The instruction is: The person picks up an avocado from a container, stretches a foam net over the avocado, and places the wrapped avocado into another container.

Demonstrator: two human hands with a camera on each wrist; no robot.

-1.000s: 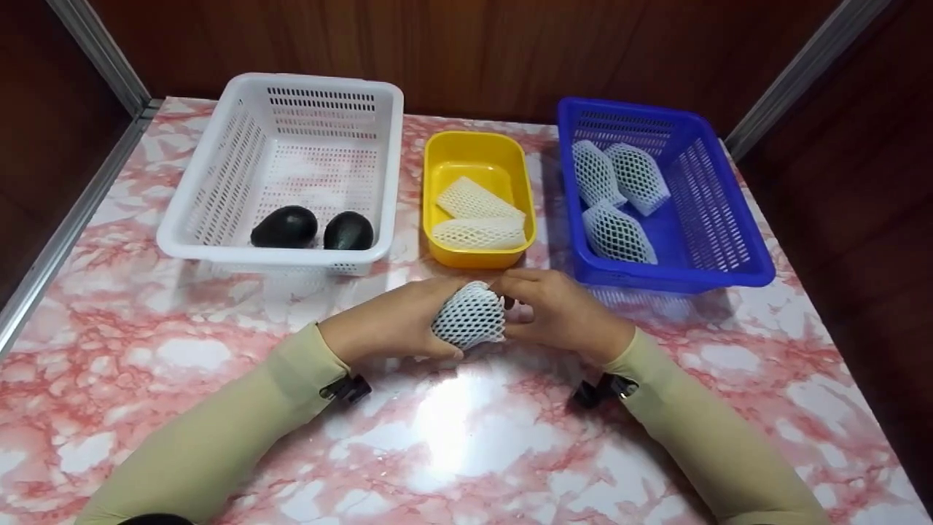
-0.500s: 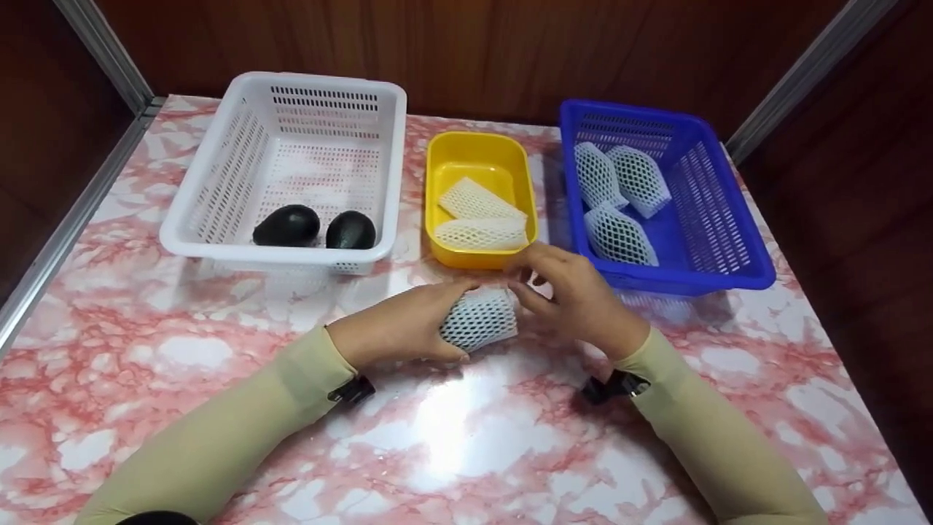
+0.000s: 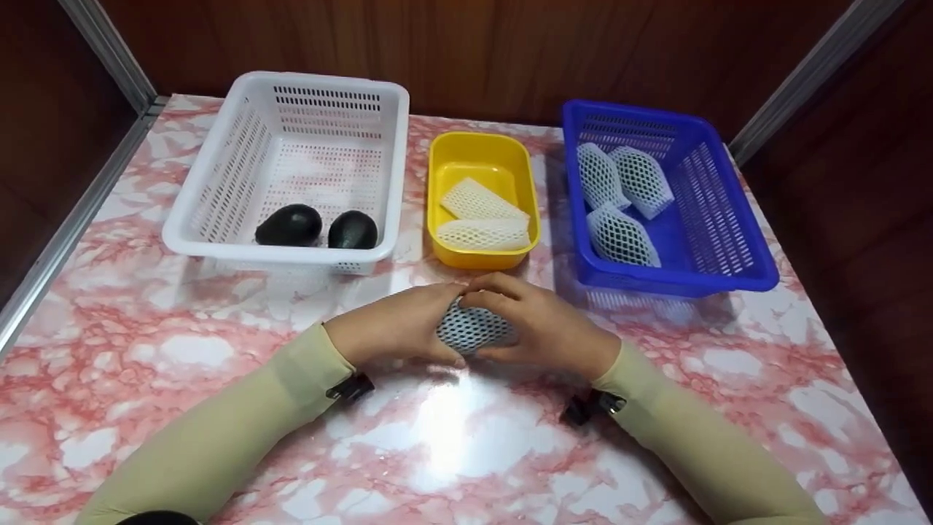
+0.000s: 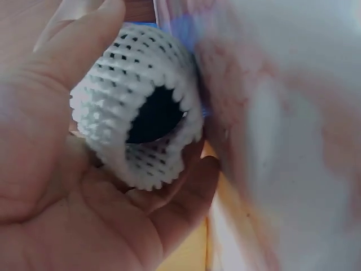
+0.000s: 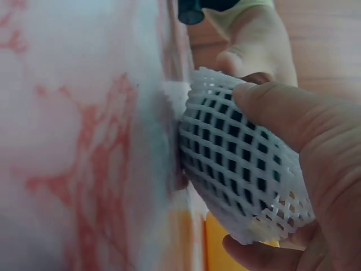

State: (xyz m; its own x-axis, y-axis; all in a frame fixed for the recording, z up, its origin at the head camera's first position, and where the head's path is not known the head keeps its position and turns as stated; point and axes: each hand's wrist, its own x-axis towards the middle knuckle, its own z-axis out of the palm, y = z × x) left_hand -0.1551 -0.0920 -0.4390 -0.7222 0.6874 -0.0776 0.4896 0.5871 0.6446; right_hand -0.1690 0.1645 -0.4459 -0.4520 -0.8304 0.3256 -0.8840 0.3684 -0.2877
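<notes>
An avocado in a white foam net [image 3: 470, 328] is held between both hands over the middle of the table. My left hand [image 3: 397, 324] curls its fingers and thumb around the left side. From the right, my right hand [image 3: 547, 328] grips the other end, thumb and fingers spread around the netting [image 5: 231, 152]. In the left wrist view, the net's scalloped mouth gapes and dark avocado skin [image 4: 158, 116] shows inside. The right wrist view shows the mesh stretched over the dark fruit, with its near end bunched under the right hand.
At back left, a white basket [image 3: 284, 253] holds two bare avocados [image 3: 289, 225]. A yellow tub [image 3: 482, 259] in the middle contains two flat foam nets [image 3: 484, 233]. Three netted avocados [image 3: 623, 235] lie in the blue basket [image 3: 721, 281] at back right.
My right hand plucked at the net's right end, lifted briefly away, and has come back left to grip the netted avocado. The left hand keeps its hold.
</notes>
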